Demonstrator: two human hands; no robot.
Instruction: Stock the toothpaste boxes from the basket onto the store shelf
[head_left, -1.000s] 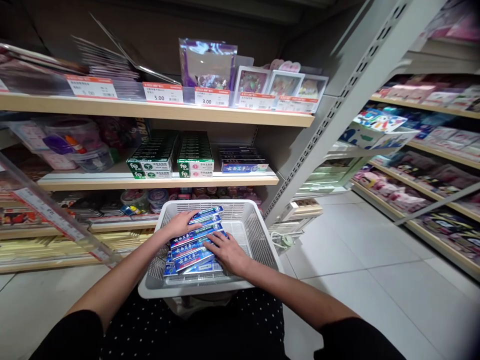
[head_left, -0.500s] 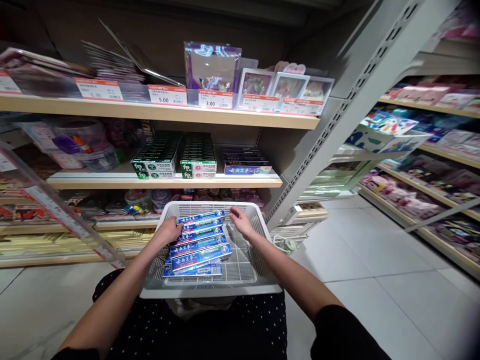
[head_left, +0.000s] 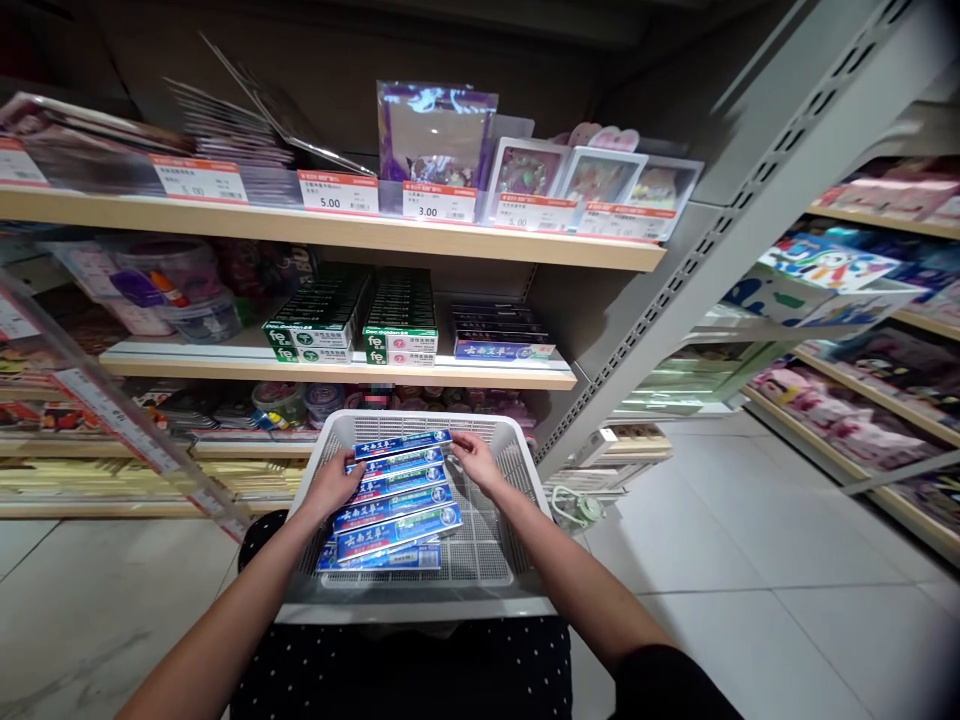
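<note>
A white plastic basket (head_left: 491,600) rests on my lap, with several blue toothpaste boxes (head_left: 397,532) overlapping in its left and middle part. The uppermost toothpaste box (head_left: 403,443), at the basket's far side, lies between my two hands and tilts up slightly at its right end. My left hand (head_left: 335,485) pinches its left end, with the thumb over the boxes. At its right end, my right hand (head_left: 478,465) closes thumb and fingers on the corner; some of the fingertips are hidden.
Ahead, a middle shelf (head_left: 337,375) carries green-and-white boxes (head_left: 319,335) and a stack of dark-blue boxes (head_left: 502,340). An upper shelf (head_left: 337,225) with price tags juts out above. To the right stands a grey slotted post (head_left: 697,250); tiled floor (head_left: 712,520) lies beyond.
My right hand has come left and down onto the right end of the far toothpaste box, which has shifted slightly. The view has turned a little, and the basket sits slightly lower.
</note>
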